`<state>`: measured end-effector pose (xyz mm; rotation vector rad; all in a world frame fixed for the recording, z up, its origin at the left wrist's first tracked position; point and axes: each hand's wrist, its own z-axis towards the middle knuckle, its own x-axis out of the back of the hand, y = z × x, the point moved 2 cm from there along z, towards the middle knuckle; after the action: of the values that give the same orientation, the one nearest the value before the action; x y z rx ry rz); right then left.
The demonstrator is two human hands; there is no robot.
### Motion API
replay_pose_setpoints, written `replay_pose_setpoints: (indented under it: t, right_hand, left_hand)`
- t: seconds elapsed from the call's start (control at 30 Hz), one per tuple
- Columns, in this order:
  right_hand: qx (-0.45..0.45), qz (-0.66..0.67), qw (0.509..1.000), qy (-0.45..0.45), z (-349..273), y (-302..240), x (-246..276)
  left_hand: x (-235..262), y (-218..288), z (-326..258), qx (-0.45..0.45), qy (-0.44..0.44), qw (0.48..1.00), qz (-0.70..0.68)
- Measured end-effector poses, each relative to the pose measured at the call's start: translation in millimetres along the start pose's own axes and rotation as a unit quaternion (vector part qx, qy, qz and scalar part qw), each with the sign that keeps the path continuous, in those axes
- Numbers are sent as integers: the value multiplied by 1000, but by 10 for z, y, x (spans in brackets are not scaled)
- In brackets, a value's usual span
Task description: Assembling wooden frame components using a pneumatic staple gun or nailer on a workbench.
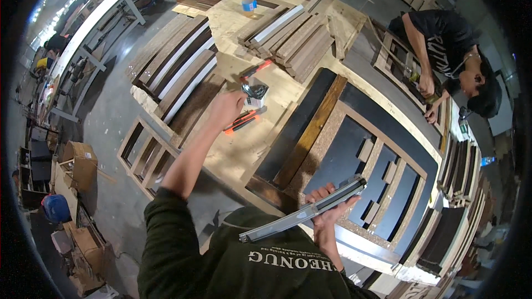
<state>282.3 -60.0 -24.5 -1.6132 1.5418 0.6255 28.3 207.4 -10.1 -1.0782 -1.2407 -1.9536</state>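
My left hand [227, 108] is stretched out over the plywood worktable [233, 155], fingertips at a small box of metal parts [255, 93]; whether it grips anything I cannot tell. An orange-handled tool [242, 122] lies just under that hand, and another orange tool [256, 70] lies beyond the box. My right hand [328, 206] is closed around a long grey metal rail [302, 215], held slanted near my chest. Under it lies a dark door panel with a wooden frame [360, 155].
Stacks of dark and white-edged boards [177, 66] and wooden strips [293, 36] fill the far table. A plastic bottle [249, 0] stands at the back. A person in black [443, 50] works on a frame at the right. Cardboard boxes [80, 163] sit on the floor at left.
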Motion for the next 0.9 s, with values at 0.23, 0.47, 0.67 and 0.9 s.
replay_pose_setpoints:
  t: [0.23,0.47,0.67,0.9]
  right_hand:
    - [32,25,998,-47,-35,-68,124]
    - [63,13,997,38,-73,-116,106]
    - [31,-2,999,21,3,-103,210]
    - [49,-43,993,101,-61,-10,-13]
  left_hand:
    - [-621,-146,435,-28,-19,998,53]
    - [-349,-157,532,-6,-18,999,-45]
    - [-263,-249,551,40,-30,990,-135]
    - [-522,-169,490,-6,-20,1000,-21]
